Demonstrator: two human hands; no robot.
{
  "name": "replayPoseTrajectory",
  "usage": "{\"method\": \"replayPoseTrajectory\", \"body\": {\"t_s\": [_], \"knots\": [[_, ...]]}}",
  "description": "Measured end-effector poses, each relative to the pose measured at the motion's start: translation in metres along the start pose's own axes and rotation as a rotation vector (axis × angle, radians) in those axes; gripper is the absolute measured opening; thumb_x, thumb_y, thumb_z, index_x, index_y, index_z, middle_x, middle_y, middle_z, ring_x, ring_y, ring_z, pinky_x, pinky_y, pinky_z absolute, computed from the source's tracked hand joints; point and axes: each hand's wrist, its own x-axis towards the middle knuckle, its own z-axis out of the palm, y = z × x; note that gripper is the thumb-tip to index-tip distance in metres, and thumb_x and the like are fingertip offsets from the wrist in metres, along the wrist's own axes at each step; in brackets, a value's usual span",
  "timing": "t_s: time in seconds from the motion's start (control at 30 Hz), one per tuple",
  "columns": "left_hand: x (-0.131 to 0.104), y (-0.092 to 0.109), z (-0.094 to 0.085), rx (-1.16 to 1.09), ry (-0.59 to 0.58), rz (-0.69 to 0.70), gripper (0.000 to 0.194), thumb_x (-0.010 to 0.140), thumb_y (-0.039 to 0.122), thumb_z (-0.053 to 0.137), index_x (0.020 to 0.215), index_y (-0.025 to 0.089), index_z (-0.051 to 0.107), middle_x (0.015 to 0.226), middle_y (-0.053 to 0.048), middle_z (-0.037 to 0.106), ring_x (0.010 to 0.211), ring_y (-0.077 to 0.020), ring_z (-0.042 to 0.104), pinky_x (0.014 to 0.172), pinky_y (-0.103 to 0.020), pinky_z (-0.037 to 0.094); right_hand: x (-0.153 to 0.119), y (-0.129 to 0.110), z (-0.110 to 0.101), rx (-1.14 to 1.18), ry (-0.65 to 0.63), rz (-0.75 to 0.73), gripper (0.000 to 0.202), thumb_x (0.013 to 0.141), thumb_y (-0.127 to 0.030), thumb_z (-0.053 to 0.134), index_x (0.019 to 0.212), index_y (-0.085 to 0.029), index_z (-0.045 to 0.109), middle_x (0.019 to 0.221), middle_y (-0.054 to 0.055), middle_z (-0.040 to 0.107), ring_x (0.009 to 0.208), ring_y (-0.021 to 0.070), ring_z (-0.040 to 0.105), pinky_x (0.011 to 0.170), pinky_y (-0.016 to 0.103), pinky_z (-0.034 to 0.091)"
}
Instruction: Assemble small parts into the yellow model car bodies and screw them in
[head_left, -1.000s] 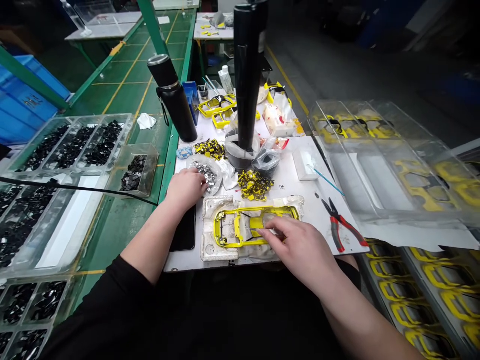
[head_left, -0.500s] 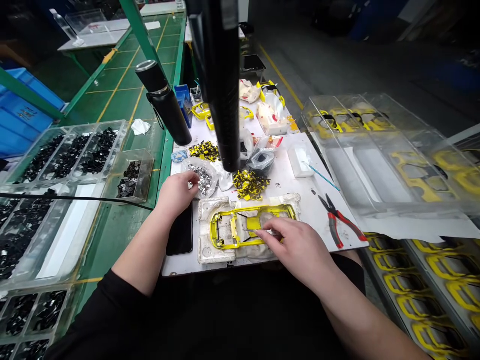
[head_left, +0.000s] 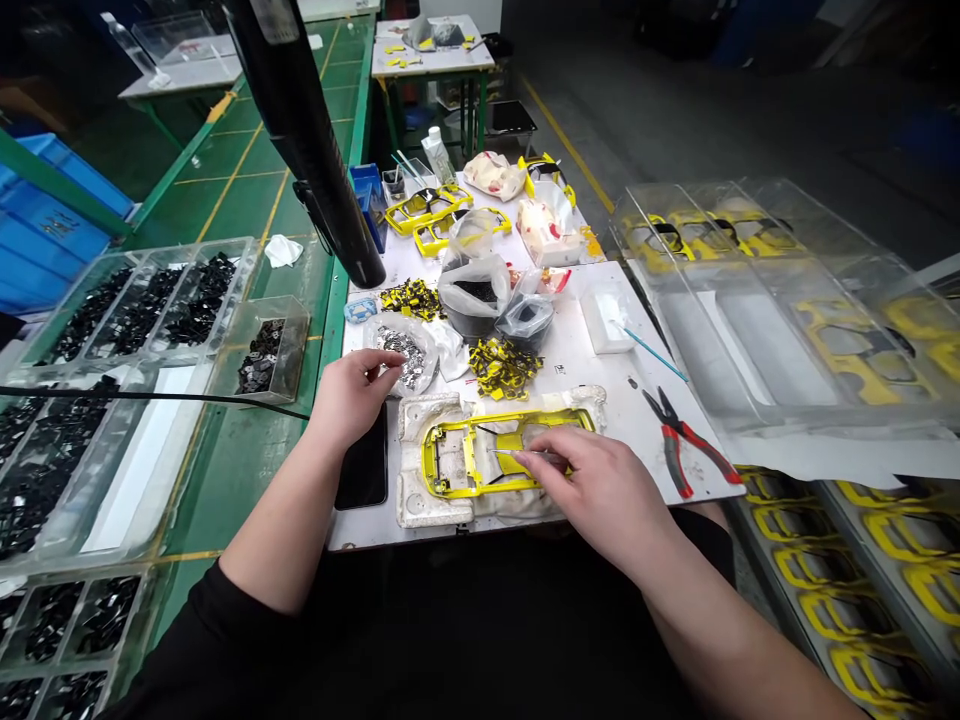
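Note:
A yellow model car body shell (head_left: 474,468) lies in a white moulded cradle (head_left: 411,502) in front of me. My right hand (head_left: 592,480) is closed on tweezers (head_left: 514,453), their thin metal tip over the shell's opening. To the left, my left hand (head_left: 356,395) has thumb and forefinger pinched at the edge of a clear plastic bag (head_left: 386,325) of small silver pieces. What that pinch holds, if anything, is too small to make out. A heap of small yellow and black parts (head_left: 504,368) sits just behind the cradle.
Red-handled pliers (head_left: 686,440) lie right of the cradle, a dark phone (head_left: 361,465) left. A black cylinder (head_left: 289,90) crosses the upper left, overlapping a bottle. Divided trays of black parts (head_left: 154,305) stand left; clear boxes with yellow shells (head_left: 847,345) stand right.
The black cylinder has shifted left in view, uncovering bags and yellow frames behind. My left fingers have moved slightly right over the silver pieces. The right hand stays nearly in place.

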Motion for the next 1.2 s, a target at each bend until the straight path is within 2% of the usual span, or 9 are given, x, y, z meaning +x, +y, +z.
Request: {"method": "replayPoseTrajectory", "body": {"t_s": [0.17,0.27,0.37,0.57,0.67,0.73,0.8,0.97,1.2], "knots": [[-0.013,0.014,-0.004,-0.065,0.055,0.038,0.025,0.094,0.040,0.076,0.109,0.024,0.088,0.080,0.001,0.068,0.069,-0.0157,0.059,0.075,-0.031,0.049,0.000,-0.002,-0.002,0.060,0.042,-0.017,0.020,0.111,-0.040,0.071,0.104,-0.024,0.081,0.101,0.003,0.083,0.092,0.0239,0.077,0.086,0.035,0.055],[-0.030,0.025,-0.005,-0.169,0.044,0.057,0.022,0.096,0.039,0.077,0.108,0.025,0.088,0.083,0.000,0.075,0.068,-0.0148,0.062,0.069,-0.030,0.049,0.001,-0.005,-0.003,0.112,0.069,-0.027,0.020,0.111,-0.040,0.071,0.103,-0.024,0.081,0.102,0.004,0.084,0.091,0.0240,0.078,0.084,0.035,0.055],[-0.050,0.037,-0.005,-0.313,-0.036,0.081,0.018,0.097,0.037,0.078,0.104,0.023,0.088,0.091,-0.004,0.084,0.074,-0.0180,0.072,0.067,-0.030,0.054,0.002,-0.009,-0.003,0.159,0.097,-0.029,0.020,0.110,-0.040,0.071,0.102,-0.024,0.081,0.103,0.004,0.085,0.092,0.0247,0.078,0.083,0.035,0.056],[-0.080,0.057,-0.005,-0.414,-0.108,0.318,0.012,0.102,0.021,0.076,0.102,0.025,0.088,0.104,-0.006,0.088,0.094,-0.0214,0.083,0.081,-0.033,0.065,0.002,-0.020,0.000,0.299,0.104,-0.011,0.018,0.106,-0.041,0.077,0.100,-0.025,0.083,0.097,0.003,0.084,0.087,0.0226,0.077,0.078,0.033,0.057],[-0.091,0.061,-0.004,-0.350,-0.070,0.380,0.014,0.105,0.019,0.076,0.110,0.026,0.086,0.104,-0.003,0.088,0.089,-0.0178,0.080,0.078,-0.031,0.063,0.002,-0.025,0.001,0.391,0.033,0.046,0.018,0.105,-0.041,0.078,0.098,-0.025,0.084,0.094,0.001,0.083,0.083,0.0212,0.076,0.073,0.031,0.055],[-0.095,0.062,-0.004,-0.309,-0.049,0.378,0.012,0.104,0.019,0.077,0.111,0.027,0.084,0.099,-0.001,0.086,0.081,-0.0147,0.077,0.069,-0.028,0.058,0.002,-0.027,0.001,0.429,-0.010,0.077,0.020,0.105,-0.043,0.078,0.097,-0.025,0.083,0.092,0.001,0.083,0.080,0.0207,0.075,0.071,0.031,0.054],[-0.098,0.061,-0.003,-0.297,-0.042,0.376,0.011,0.103,0.018,0.078,0.109,0.026,0.083,0.097,0.000,0.085,0.079,-0.0133,0.075,0.067,-0.027,0.056,0.002,-0.028,0.001,0.446,-0.032,0.091,0.022,0.105,-0.044,0.078,0.097,-0.024,0.083,0.090,0.001,0.082,0.079,0.0205,0.075,0.070,0.031,0.054],[-0.100,0.059,-0.001,-0.343,-0.017,0.476,0.015,0.104,0.010,0.074,0.104,0.024,0.080,0.104,-0.002,0.087,0.096,-0.0165,0.080,0.087,-0.031,0.063,0.003,-0.030,0.004,0.489,-0.061,0.114,0.024,0.105,-0.046,0.078,0.097,-0.025,0.083,0.091,0.001,0.082,0.080,0.0197,0.075,0.071,0.030,0.054],[-0.100,0.059,0.001,-0.324,0.020,0.572,0.017,0.101,0.006,0.076,0.104,0.022,0.079,0.104,-0.005,0.084,0.095,-0.0171,0.079,0.087,-0.032,0.064,0.003,-0.031,0.007,0.518,-0.065,0.160,0.027,0.104,-0.051,0.078,0.095,-0.026,0.083,0.089,-0.001,0.081,0.079,0.0186,0.074,0.068,0.029,0.051]]}}
